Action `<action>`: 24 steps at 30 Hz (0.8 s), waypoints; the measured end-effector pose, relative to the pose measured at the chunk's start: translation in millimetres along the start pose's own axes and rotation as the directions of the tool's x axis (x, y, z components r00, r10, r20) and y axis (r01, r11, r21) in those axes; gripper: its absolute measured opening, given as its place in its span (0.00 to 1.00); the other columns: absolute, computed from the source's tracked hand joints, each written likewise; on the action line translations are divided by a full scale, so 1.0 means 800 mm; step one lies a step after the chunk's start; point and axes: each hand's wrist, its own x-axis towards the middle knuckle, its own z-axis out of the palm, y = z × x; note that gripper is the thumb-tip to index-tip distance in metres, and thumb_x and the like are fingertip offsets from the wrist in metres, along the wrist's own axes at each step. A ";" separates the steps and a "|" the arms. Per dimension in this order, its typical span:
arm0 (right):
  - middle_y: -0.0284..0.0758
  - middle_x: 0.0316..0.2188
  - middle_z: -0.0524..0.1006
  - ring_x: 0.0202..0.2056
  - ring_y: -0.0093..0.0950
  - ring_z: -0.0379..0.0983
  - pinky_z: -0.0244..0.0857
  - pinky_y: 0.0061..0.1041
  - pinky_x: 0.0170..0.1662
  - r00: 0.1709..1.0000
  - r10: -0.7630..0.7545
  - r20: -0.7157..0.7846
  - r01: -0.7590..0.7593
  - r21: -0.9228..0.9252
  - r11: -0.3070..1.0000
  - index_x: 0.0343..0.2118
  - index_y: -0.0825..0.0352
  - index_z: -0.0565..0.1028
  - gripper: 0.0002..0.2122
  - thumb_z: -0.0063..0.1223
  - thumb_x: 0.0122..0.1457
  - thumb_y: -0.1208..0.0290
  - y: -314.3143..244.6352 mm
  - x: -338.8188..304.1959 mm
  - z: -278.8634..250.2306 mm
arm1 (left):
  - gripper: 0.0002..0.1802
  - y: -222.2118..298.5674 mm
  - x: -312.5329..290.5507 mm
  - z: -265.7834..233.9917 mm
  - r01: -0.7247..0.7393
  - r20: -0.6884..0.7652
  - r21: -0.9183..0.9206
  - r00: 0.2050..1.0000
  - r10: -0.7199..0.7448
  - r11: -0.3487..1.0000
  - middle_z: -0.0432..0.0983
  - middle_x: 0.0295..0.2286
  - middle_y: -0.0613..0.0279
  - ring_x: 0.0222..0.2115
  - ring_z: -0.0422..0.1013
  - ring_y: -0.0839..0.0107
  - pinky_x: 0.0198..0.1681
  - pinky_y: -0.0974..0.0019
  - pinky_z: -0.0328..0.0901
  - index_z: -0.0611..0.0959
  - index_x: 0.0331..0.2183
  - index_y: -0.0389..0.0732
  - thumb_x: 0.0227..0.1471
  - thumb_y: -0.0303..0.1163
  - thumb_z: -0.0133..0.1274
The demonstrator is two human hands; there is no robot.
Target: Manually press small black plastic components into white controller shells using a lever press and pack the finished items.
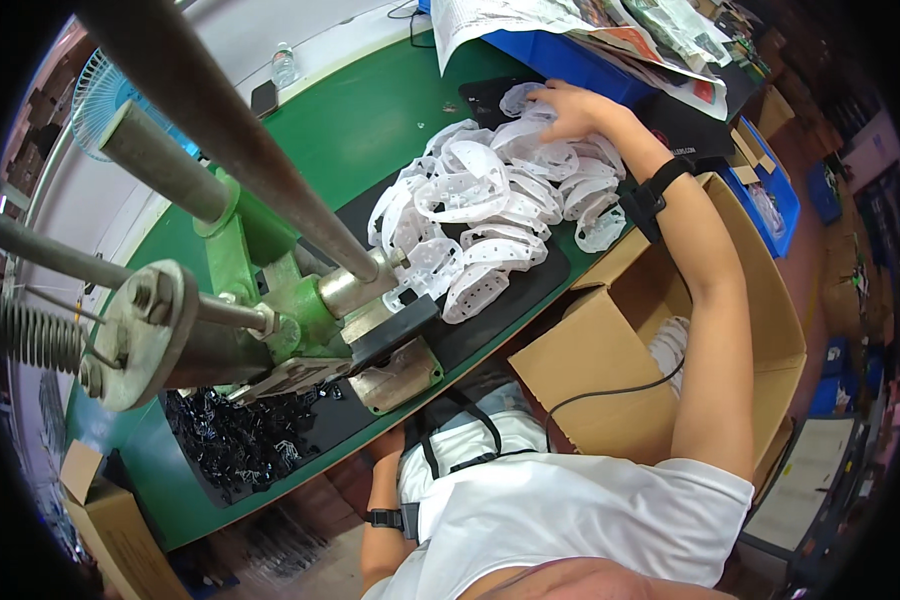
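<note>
My right hand (572, 110) reaches to the far end of a heap of white, translucent, perforated plastic shells (465, 190). Its fingers are spread over the shells there, and the fingertips touch one of them. My left hand (388, 442) is low at the table's near edge, its fingers hidden. Nearest to it on the table stands a green and bare-metal hand press (300, 325) with long steel rods and a spring. A dark bar (395, 335) juts from the press toward the shells. Small shiny black parts (240, 440) lie piled at the foot of the press.
The green table (360, 110) carries a black mat under the shells. An open cardboard box (590, 370) with white pieces inside stands beside my right arm. Behind the heap is a blue bin (560, 65) topped with newspaper. A bottle (284, 65), a phone (264, 99) and a blue fan (120, 100) are at the back.
</note>
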 end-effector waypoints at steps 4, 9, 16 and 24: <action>0.49 0.55 0.67 0.56 0.43 0.64 0.60 0.34 0.58 0.991 -0.003 -0.134 0.032 0.220 0.975 0.57 0.64 0.67 0.39 0.57 0.46 0.41 0.029 -0.004 -0.004 | 0.13 -0.002 0.001 0.000 0.009 0.024 -0.049 1.000 -0.008 0.999 0.77 0.20 0.53 0.19 0.75 0.61 0.29 0.59 0.68 0.81 0.35 0.37 0.50 0.36 0.56; 0.51 0.54 0.69 0.52 0.46 0.68 0.61 0.37 0.57 0.978 0.144 -0.151 -0.078 0.375 0.924 0.60 0.65 0.63 0.43 0.52 0.47 0.36 0.055 0.003 0.006 | 0.14 -0.017 0.000 0.013 -0.039 -0.028 -0.038 0.999 0.038 0.999 0.78 0.24 0.50 0.20 0.75 0.61 0.29 0.59 0.68 0.80 0.37 0.36 0.50 0.34 0.55; 0.55 0.54 0.67 0.55 0.48 0.65 0.59 0.39 0.57 0.916 0.274 -0.293 -0.163 0.354 0.921 0.61 0.66 0.61 0.42 0.49 0.51 0.36 0.068 -0.001 0.028 | 0.15 -0.035 -0.003 0.022 0.020 0.036 -0.040 0.999 -0.019 0.999 0.78 0.26 0.49 0.21 0.75 0.61 0.29 0.59 0.69 0.79 0.39 0.34 0.51 0.32 0.54; 0.46 0.43 0.76 0.42 0.39 0.75 0.68 0.33 0.46 0.734 0.164 -0.659 0.001 0.243 0.970 0.50 0.67 0.71 0.24 0.55 0.56 0.54 0.128 -0.115 0.054 | 0.17 -0.042 0.002 0.013 -0.328 -0.069 0.106 0.939 0.336 0.939 0.79 0.33 0.47 0.22 0.76 0.62 0.32 0.56 0.69 0.80 0.40 0.32 0.48 0.30 0.54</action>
